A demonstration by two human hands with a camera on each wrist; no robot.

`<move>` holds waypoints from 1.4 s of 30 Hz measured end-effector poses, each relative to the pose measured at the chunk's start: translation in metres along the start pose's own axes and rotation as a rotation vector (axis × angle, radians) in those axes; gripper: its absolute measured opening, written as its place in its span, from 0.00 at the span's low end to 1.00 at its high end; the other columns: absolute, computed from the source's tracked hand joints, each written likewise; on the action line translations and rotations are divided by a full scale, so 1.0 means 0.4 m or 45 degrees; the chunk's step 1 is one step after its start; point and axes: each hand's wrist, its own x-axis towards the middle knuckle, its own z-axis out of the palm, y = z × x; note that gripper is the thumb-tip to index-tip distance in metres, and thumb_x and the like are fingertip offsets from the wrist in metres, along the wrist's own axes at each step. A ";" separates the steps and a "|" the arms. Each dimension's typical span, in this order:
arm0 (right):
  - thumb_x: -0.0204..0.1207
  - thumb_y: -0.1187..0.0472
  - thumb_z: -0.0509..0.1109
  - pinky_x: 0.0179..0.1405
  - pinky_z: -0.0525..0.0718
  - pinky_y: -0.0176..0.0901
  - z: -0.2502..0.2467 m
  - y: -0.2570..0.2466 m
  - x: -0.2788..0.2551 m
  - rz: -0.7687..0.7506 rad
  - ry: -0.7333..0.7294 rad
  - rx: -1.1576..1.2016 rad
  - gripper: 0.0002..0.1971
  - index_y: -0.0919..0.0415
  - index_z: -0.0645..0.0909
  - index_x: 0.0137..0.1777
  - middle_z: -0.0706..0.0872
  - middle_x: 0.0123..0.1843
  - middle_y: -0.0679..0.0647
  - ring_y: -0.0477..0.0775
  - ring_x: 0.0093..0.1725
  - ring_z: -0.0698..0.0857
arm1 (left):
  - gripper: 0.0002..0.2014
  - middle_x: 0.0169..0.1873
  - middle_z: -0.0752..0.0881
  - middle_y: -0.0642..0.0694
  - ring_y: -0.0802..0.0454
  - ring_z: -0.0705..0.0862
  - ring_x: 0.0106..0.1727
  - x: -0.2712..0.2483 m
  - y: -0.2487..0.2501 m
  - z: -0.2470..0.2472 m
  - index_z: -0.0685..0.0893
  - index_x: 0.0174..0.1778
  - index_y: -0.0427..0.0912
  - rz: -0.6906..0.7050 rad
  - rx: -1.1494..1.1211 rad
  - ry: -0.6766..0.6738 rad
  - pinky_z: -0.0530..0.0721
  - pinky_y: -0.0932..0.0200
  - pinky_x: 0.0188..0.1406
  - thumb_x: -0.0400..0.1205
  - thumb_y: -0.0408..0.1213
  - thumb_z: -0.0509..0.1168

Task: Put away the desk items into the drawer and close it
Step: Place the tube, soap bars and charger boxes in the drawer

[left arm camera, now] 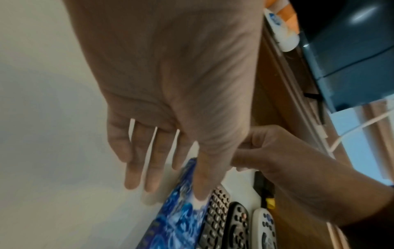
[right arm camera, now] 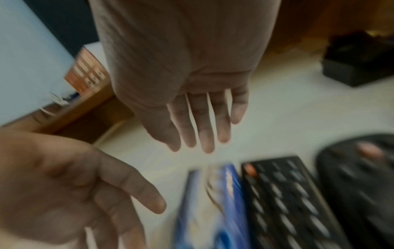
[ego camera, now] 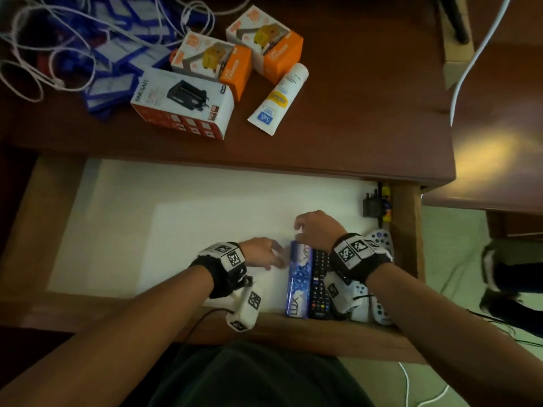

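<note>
I am in the middle of the putting away. The drawer (ego camera: 76,230) is pulled out below the desk (ego camera: 352,127), and some items already lie in a row at its front right corner: the blue soap boxes (ego camera: 299,280), a black remote (ego camera: 318,286) touching them on the right, then two more remotes beside it, one dark and one white (left arm camera: 264,225). A black plug (ego camera: 370,204) sits in the back right corner of the drawer.

My left hand (ego camera: 261,254) is just left of the soap boxes, with the fingers (left arm camera: 153,168) straight and spread. It holds nothing; in the left wrist view the thumb lies over the top of the soap boxes, but I cannot tell if it presses them. My right hand (ego camera: 318,230) hovers just behind the soap boxes. It holds nothing: the fingers look a little bent from above but nearly straight in its own wrist view, which is blurred.

I judge that the soap boxes are now placed and both hands are free. Still on the desk behind the drawer are two orange boxes (ego camera: 211,63), a white box (ego camera: 182,104) and a white tube (ego camera: 279,98). The next move calls for reaching up over the desk edge and taking one of these, then laying it on the free drawer floor left of the soap boxes. The drawer can be closed only after that.
</note>
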 end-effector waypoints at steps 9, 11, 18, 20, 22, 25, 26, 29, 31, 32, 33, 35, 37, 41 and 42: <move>0.74 0.61 0.70 0.36 0.76 0.42 -0.230 -0.168 0.029 -0.033 0.929 0.352 0.09 0.62 0.84 0.33 0.84 0.31 0.52 0.54 0.32 0.81 | 0.09 0.50 0.89 0.50 0.54 0.86 0.51 -0.140 0.011 -0.237 0.86 0.56 0.47 0.602 -0.157 0.399 0.82 0.57 0.56 0.80 0.37 0.70; 0.75 0.62 0.69 0.36 0.79 0.44 -0.279 -0.206 0.060 -0.009 1.087 0.445 0.06 0.62 0.83 0.38 0.84 0.36 0.52 0.54 0.36 0.82 | 0.08 0.48 0.89 0.53 0.56 0.86 0.50 -0.187 0.026 -0.313 0.87 0.55 0.50 0.691 -0.141 0.597 0.82 0.63 0.52 0.80 0.38 0.70; 0.79 0.52 0.67 0.62 0.74 0.60 -0.358 -0.306 0.195 0.292 1.004 0.477 0.24 0.44 0.69 0.75 0.66 0.70 0.60 0.64 0.67 0.67 | 0.06 0.40 0.88 0.58 0.61 0.85 0.45 -0.278 0.132 -0.574 0.85 0.46 0.56 0.826 0.053 1.110 0.82 0.63 0.47 0.82 0.39 0.66; 0.79 0.47 0.65 0.63 0.71 0.64 -0.356 -0.329 0.224 0.369 0.928 0.438 0.24 0.39 0.67 0.75 0.62 0.73 0.60 0.65 0.69 0.64 | 0.06 0.41 0.87 0.57 0.60 0.85 0.45 -0.266 0.170 -0.639 0.85 0.45 0.55 0.802 0.185 1.186 0.81 0.64 0.44 0.81 0.39 0.66; 0.78 0.44 0.64 0.64 0.68 0.66 -0.343 -0.346 0.242 0.446 0.892 0.368 0.24 0.38 0.68 0.74 0.61 0.75 0.61 0.66 0.71 0.63 | 0.05 0.45 0.85 0.55 0.56 0.84 0.49 -0.236 0.203 -0.699 0.86 0.48 0.50 0.757 0.320 1.229 0.80 0.64 0.44 0.80 0.38 0.66; 0.77 0.44 0.64 0.62 0.69 0.68 -0.303 -0.347 0.241 0.457 0.937 0.131 0.23 0.42 0.70 0.72 0.63 0.75 0.62 0.66 0.71 0.64 | 0.14 0.59 0.80 0.48 0.50 0.81 0.59 -0.183 0.243 -0.765 0.83 0.58 0.48 0.646 0.455 1.245 0.81 0.53 0.56 0.78 0.42 0.69; 0.76 0.45 0.64 0.61 0.70 0.69 -0.292 -0.342 0.236 0.451 0.954 0.068 0.22 0.42 0.71 0.71 0.64 0.75 0.61 0.65 0.71 0.65 | 0.19 0.63 0.77 0.47 0.48 0.78 0.63 -0.163 0.256 -0.782 0.81 0.63 0.48 0.585 0.512 1.251 0.79 0.50 0.59 0.76 0.45 0.71; 0.76 0.48 0.63 0.56 0.75 0.66 -0.253 -0.318 0.212 0.428 1.003 -0.055 0.20 0.44 0.72 0.68 0.66 0.74 0.61 0.64 0.66 0.69 | 0.38 0.75 0.65 0.41 0.40 0.65 0.75 -0.122 0.291 -0.798 0.68 0.77 0.47 0.382 0.626 1.198 0.70 0.44 0.68 0.73 0.55 0.73; 0.73 0.50 0.65 0.50 0.77 0.62 -0.226 -0.297 0.192 0.420 1.060 -0.086 0.18 0.45 0.75 0.64 0.70 0.71 0.61 0.64 0.60 0.73 | 0.47 0.81 0.53 0.37 0.36 0.56 0.81 -0.093 0.312 -0.794 0.53 0.84 0.46 0.254 0.580 1.088 0.64 0.42 0.75 0.75 0.58 0.71; 0.71 0.51 0.66 0.47 0.78 0.60 -0.213 -0.289 0.183 0.421 1.096 -0.082 0.17 0.46 0.76 0.61 0.73 0.68 0.61 0.63 0.57 0.75 | 0.50 0.83 0.48 0.37 0.35 0.52 0.83 -0.076 0.319 -0.794 0.48 0.85 0.45 0.209 0.562 1.052 0.61 0.41 0.77 0.75 0.60 0.69; 0.69 0.53 0.67 0.44 0.78 0.58 -0.201 -0.283 0.176 0.425 1.130 -0.072 0.16 0.46 0.78 0.58 0.74 0.66 0.60 0.63 0.54 0.76 | 0.51 0.83 0.44 0.37 0.33 0.48 0.83 -0.060 0.324 -0.795 0.45 0.85 0.45 0.177 0.562 1.032 0.58 0.38 0.78 0.75 0.62 0.68; 0.67 0.55 0.69 0.40 0.78 0.55 -0.180 -0.279 0.159 0.431 1.177 -0.063 0.15 0.48 0.79 0.54 0.76 0.63 0.61 0.63 0.51 0.76 | 0.53 0.83 0.38 0.37 0.30 0.42 0.83 -0.034 0.325 -0.797 0.41 0.85 0.47 0.129 0.575 1.025 0.52 0.32 0.79 0.74 0.66 0.66; 0.65 0.56 0.70 0.38 0.78 0.53 -0.170 -0.279 0.144 0.415 1.206 -0.065 0.15 0.49 0.80 0.52 0.77 0.61 0.62 0.64 0.48 0.76 | 0.55 0.83 0.37 0.35 0.27 0.41 0.82 -0.013 0.324 -0.797 0.41 0.84 0.49 0.100 0.579 1.054 0.49 0.28 0.78 0.71 0.70 0.65; 0.62 0.59 0.72 0.37 0.81 0.54 -0.161 -0.258 0.114 0.347 1.209 -0.052 0.15 0.50 0.80 0.50 0.77 0.58 0.62 0.66 0.49 0.76 | 0.60 0.83 0.42 0.33 0.25 0.45 0.82 0.005 0.323 -0.794 0.41 0.83 0.49 0.124 0.546 1.098 0.51 0.25 0.77 0.65 0.74 0.67; 0.62 0.60 0.73 0.37 0.82 0.55 -0.161 -0.254 0.108 0.343 1.188 -0.031 0.15 0.50 0.80 0.50 0.77 0.58 0.62 0.66 0.49 0.75 | 0.62 0.83 0.42 0.33 0.26 0.45 0.82 0.005 0.325 -0.795 0.41 0.83 0.49 0.123 0.540 1.100 0.51 0.25 0.77 0.63 0.73 0.68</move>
